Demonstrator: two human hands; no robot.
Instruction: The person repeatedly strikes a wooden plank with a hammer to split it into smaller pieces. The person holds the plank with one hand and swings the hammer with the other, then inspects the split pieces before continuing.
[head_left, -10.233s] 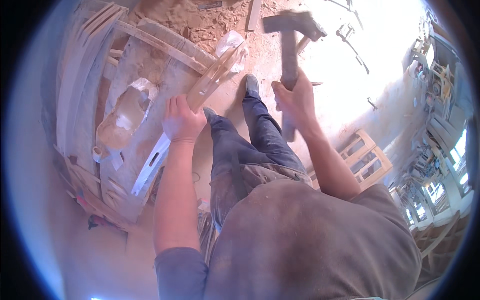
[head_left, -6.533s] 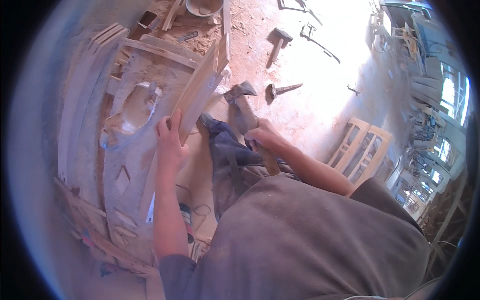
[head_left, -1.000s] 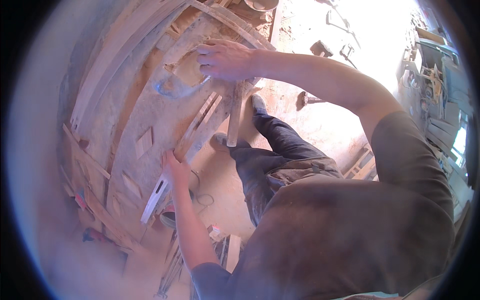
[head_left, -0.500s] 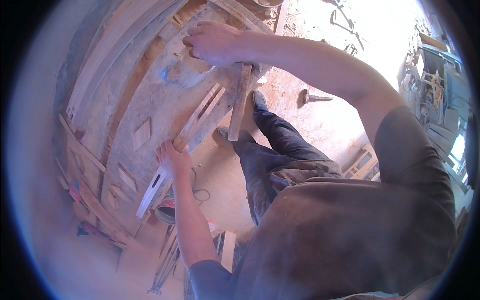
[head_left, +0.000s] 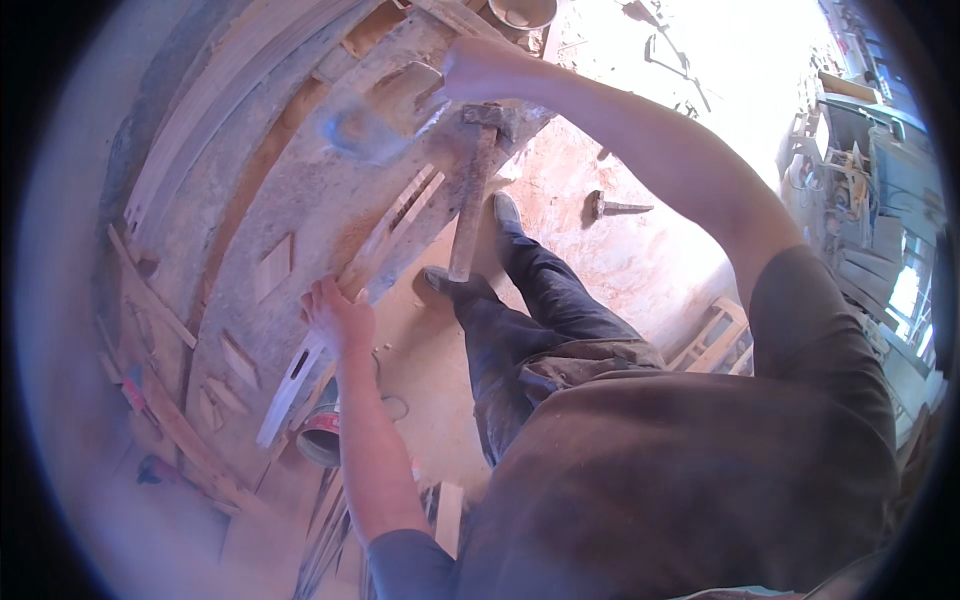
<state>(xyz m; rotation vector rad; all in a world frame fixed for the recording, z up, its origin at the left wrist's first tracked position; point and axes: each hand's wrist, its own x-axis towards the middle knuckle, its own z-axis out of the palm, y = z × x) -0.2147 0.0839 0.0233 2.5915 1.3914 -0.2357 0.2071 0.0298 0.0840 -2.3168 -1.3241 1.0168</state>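
My left hand [head_left: 340, 318] is closed around a pale slotted wooden bar [head_left: 400, 212], which lies slantwise along the near edge of the workbench [head_left: 310, 215]. Long slots show on either side of that hand. Farther off, my right hand [head_left: 475, 70] is held over the bench with its fingers curled; what they hold, if anything, I cannot make out. Just below it rests a hammer [head_left: 473, 200], its head on the bench and its wooden handle sticking out over the edge.
Long curved boards [head_left: 200, 120] line the far left side. Small wood offcuts [head_left: 273, 268] are scattered on the bench. Below its edge stands a bucket [head_left: 320, 437]. Another hammer-like tool [head_left: 615, 208] lies on the dusty floor, and a wooden frame [head_left: 712, 335] stands to the right.
My right hand has moved to the right, away from the middle of the bench, uncovering the hammer's head. My left hand stays on the slotted bar. The whole view has shifted slightly.
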